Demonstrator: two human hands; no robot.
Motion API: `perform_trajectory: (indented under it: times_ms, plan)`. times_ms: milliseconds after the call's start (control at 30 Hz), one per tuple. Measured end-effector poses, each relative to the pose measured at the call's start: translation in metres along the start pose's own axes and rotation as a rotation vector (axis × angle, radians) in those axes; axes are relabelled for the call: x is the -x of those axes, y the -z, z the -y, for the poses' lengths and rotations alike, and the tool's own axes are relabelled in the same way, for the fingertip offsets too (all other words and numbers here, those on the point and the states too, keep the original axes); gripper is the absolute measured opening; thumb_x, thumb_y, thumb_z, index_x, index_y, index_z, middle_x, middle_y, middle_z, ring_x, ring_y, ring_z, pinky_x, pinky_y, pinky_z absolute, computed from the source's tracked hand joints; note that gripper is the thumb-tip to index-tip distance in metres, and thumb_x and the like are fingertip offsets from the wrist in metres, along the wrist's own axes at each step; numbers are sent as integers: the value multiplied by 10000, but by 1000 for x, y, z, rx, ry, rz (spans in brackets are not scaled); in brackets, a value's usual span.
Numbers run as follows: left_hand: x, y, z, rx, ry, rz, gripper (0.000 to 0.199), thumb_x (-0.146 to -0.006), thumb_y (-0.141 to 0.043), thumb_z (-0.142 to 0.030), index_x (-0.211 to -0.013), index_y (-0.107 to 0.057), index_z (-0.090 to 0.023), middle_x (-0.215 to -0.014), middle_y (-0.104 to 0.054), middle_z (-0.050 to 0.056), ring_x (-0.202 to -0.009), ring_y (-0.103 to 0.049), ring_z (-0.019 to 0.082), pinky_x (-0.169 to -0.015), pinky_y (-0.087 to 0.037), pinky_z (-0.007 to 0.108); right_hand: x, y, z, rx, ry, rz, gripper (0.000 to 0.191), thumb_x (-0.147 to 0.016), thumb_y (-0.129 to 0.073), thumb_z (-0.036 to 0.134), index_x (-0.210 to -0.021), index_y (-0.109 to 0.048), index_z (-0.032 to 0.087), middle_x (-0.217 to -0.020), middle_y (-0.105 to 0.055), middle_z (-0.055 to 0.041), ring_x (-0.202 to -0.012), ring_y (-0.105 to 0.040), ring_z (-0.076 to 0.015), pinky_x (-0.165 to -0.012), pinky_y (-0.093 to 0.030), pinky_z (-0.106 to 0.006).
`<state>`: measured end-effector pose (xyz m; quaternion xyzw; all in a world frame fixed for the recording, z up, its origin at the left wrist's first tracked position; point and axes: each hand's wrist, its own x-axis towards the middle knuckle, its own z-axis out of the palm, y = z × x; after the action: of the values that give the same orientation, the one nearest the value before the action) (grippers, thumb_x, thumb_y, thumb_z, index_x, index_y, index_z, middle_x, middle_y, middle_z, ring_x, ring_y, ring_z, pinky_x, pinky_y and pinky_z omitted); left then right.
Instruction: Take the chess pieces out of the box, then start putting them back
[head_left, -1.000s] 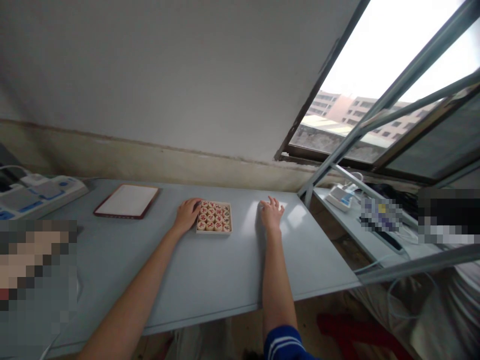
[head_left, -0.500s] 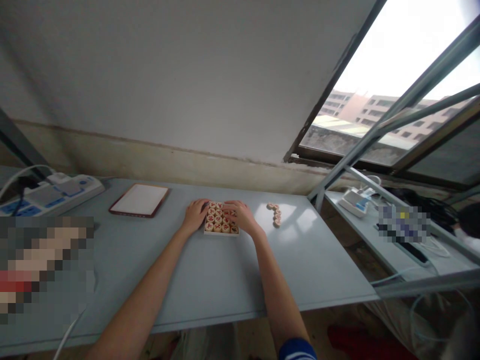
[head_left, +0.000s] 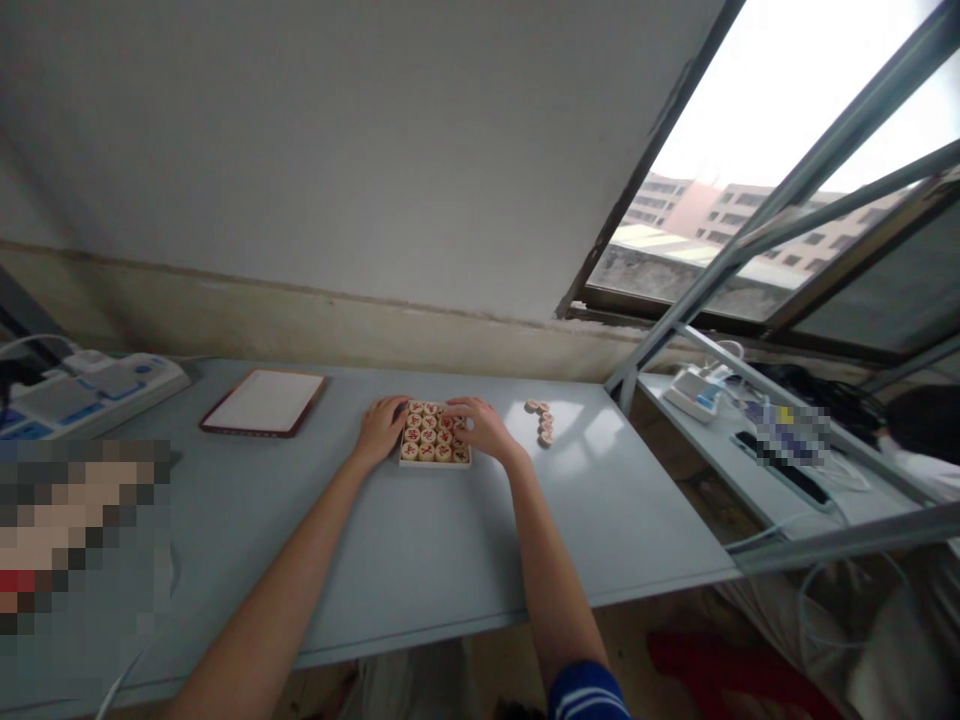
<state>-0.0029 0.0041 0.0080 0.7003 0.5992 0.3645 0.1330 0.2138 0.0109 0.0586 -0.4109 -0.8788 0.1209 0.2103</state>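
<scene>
A small white-rimmed box [head_left: 435, 464] sits on the grey desk, holding neat rows of round wooden Chinese chess pieces [head_left: 428, 436] marked with red characters. My left hand [head_left: 379, 434] is curled round the box's left side, its fingers at the far left corner. My right hand [head_left: 484, 428] reaches over the right side, with thumb and fingers bent onto a piece in the right-hand rows; the fingers partly hide it. To the right of the box, several loose chess pieces [head_left: 545, 424] lie in a crooked line.
A white board with a brown frame [head_left: 264, 402] lies at the back left. Beyond it is a power strip [head_left: 142, 380] with plugs and cables. A blurred-out area covers the near left. At right stand a metal frame post [head_left: 631, 385] and a second desk with a charger [head_left: 694, 392].
The whole view has shifted slightly. My right fingers have bent from lying flatter over the pieces into a closer grip. My left hand stays at the box's left side.
</scene>
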Motion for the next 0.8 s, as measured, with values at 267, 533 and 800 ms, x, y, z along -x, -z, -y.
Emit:
perform_trajectory:
  times_ms: [267,533,800]
  plan:
    - [0,-1,1,-25,16,5,294,-840,-376,-267,-1063,-552,-194,-1115,-575,41,-1029,-469,201,-932,-347,370,-1,0,-4,28,-4,-113,188,-717,-649,263,-901,-627,231,-1056,-563,-22,-997,-472,-171,-859,-353,-313]
    - [0,0,-2,-30,24,6,298,-838,-382,-255,-1074,-549,-179,-1118,-574,48,-1034,-465,204,-930,-352,366,41,34,-58,362,-430,-216,88,-755,-576,275,-793,-638,226,-1055,-528,-58,-1006,-434,-225,-783,-325,-335]
    - [0,1,-4,-29,20,6,296,-835,-382,-243,-1067,-556,-182,-1111,-579,49,-1030,-469,204,-939,-345,370,58,37,-78,641,-592,-358,254,-752,-477,162,-972,-587,225,-1150,-475,-71,-1077,-338,-224,-860,-197,-389]
